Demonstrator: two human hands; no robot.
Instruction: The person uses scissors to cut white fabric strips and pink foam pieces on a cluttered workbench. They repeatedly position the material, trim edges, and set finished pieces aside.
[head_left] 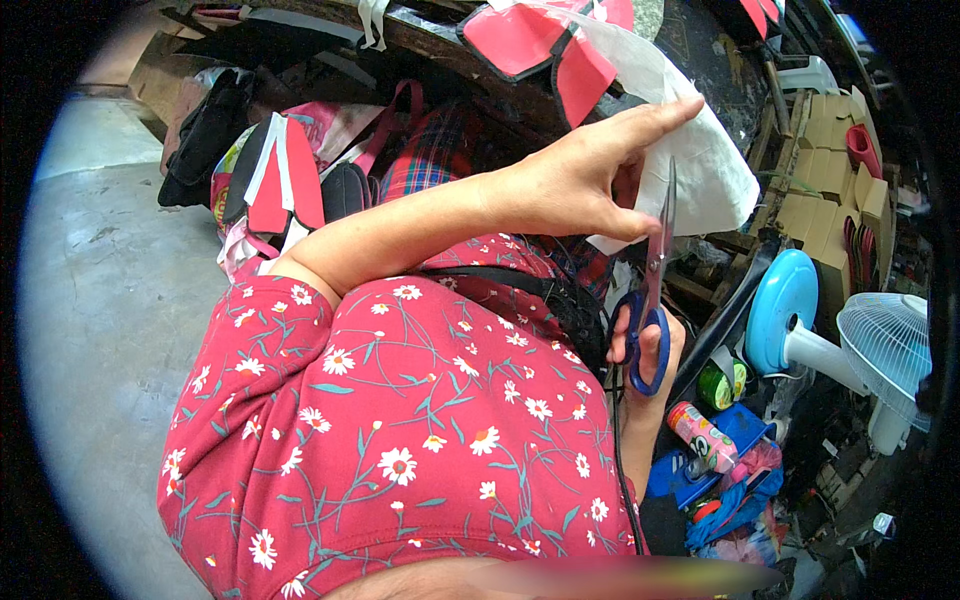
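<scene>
A grey concrete floor (110, 300) is spreading on the left side. A small electric fan (885, 345) with a blue base is standing at the right, near stacked cardboard boxes (830, 190). A dark wooden workbench (440, 50) is running along the top.

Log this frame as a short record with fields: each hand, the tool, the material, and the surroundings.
left hand: pinches the edge of a white sheet of fabric-like material
right hand: fingers through the blue handles of steel scissors
scissors: blades point up, at the sheet's edge
clothing: red floral dress
right side: small white and blue fan, cardboard boxes
floor: grey concrete
</scene>
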